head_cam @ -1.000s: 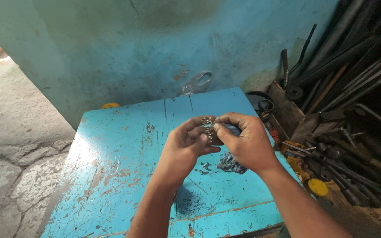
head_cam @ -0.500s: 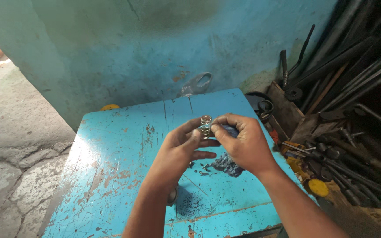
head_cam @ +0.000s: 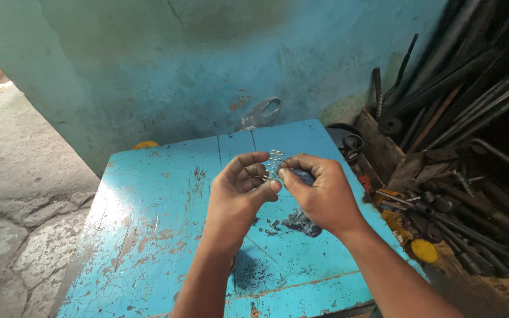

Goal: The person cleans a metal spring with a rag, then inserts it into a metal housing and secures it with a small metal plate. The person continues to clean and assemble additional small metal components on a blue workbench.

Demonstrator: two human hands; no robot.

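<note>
**Both hands gripping a small coil spring above the blue table**

Right now, near the centre of the frame, the left hand (head_cam: 240,191) and the right hand (head_cam: 319,191) are meeting fingertip to fingertip, both pinching a small metal coil spring (head_cam: 274,162) that is standing roughly upright between them, held in the air over the worn blue table (head_cam: 148,235). Judging by the grip, the step in hand is working the spring itself, seating or compressing it; whether another part is hidden in the fingers is unclear. Any further move is calling for a steady two-sided pinch so the spring is not slipping sideways. Small loose bits (head_cam: 271,225) and a dark rag (head_cam: 301,222) are lying just below the hands. Metal rods and tools (head_cam: 460,176) are crowding the right side.
</note>
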